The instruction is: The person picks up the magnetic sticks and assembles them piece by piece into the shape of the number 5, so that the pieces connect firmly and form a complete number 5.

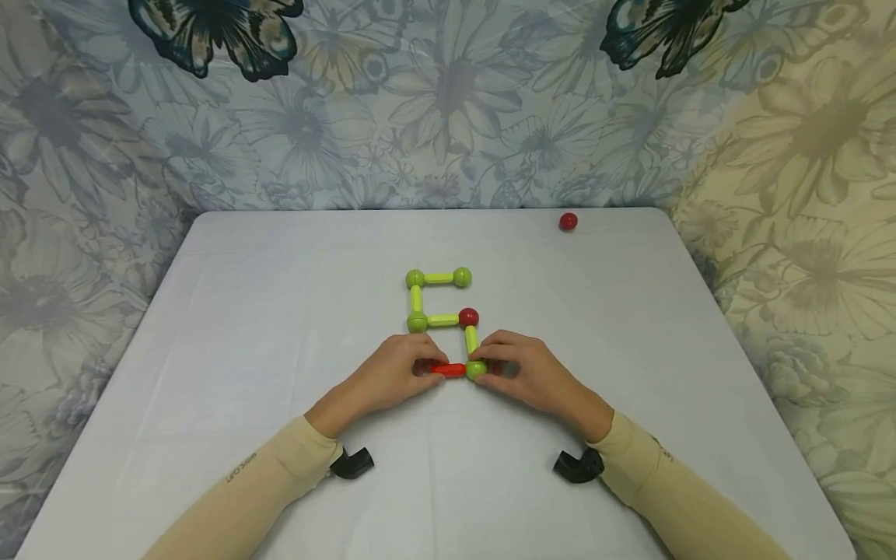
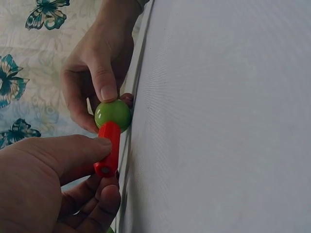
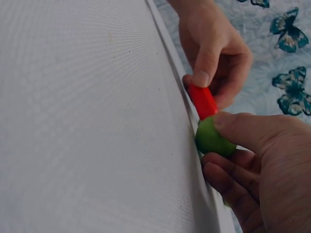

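My left hand [image 1: 397,373] pinches a red rod [image 1: 451,370] between thumb and fingers. The rod's far end touches a green ball [image 2: 113,115], which my right hand [image 1: 528,372] pinches. From that ball a yellow-green rod [image 1: 472,340] runs up to a red ball [image 1: 468,317]. Another yellow-green rod [image 1: 442,320] links the red ball to a green ball [image 1: 417,322] on the left. Above it, an upright rod [image 1: 416,298] reaches a corner green ball [image 1: 415,278], and a top rod [image 1: 439,278] ends at a green ball [image 1: 462,277]. In the left wrist view the red rod's near end shows bare.
A loose red ball [image 1: 568,222] lies near the far edge of the white table [image 1: 294,272], right of the middle. Behind the table hangs flowered cloth [image 1: 448,101] with butterflies. Black curved pieces [image 1: 352,463] sit at both wrists.
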`<control>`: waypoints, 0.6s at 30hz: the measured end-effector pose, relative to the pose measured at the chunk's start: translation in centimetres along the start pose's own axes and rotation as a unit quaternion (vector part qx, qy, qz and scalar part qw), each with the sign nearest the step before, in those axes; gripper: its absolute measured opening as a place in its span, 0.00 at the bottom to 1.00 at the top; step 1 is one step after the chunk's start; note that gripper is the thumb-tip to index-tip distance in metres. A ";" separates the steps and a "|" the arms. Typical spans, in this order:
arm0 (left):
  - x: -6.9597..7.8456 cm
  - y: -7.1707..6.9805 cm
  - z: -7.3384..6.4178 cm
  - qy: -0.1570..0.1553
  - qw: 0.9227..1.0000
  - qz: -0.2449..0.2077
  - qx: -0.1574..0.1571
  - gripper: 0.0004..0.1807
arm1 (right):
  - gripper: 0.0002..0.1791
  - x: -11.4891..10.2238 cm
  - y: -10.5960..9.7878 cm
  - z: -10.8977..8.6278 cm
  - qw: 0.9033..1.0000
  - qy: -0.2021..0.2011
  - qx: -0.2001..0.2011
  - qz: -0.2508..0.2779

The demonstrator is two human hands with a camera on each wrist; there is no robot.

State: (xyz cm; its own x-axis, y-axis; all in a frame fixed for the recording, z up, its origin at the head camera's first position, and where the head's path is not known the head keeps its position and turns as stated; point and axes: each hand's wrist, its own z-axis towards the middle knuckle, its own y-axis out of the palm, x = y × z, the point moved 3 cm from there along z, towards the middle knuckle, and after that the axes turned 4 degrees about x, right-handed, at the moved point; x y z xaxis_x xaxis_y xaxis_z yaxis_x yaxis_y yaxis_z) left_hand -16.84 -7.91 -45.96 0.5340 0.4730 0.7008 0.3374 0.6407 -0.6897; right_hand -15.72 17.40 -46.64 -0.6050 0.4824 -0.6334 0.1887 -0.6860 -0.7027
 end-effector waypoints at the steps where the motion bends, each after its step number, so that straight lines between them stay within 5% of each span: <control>1: 0.0 0.0 0.0 0.000 1.000 0.001 -0.001 0.10 | 0.17 0.0 0.0 0.0 1.000 0.002 -0.001 -0.002; 13: 0.1 -0.2 0.1 0.000 1.000 -0.003 -0.001 0.09 | 0.18 0.2 0.0 -0.1 1.000 0.011 0.003 -0.003; 18: 0.2 -1.6 0.9 0.000 1.000 -0.001 0.009 0.08 | 0.18 0.3 0.0 0.0 1.000 0.014 0.003 0.012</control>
State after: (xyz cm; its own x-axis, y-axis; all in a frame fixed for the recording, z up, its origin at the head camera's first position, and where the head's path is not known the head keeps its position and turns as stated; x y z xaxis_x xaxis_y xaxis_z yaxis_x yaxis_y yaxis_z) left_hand -17.96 -8.30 -44.57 0.5340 0.4711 0.7021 0.3248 0.6524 -0.6848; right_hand -15.85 17.53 -46.86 -0.5791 0.4811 -0.6582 0.1976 -0.7005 -0.6858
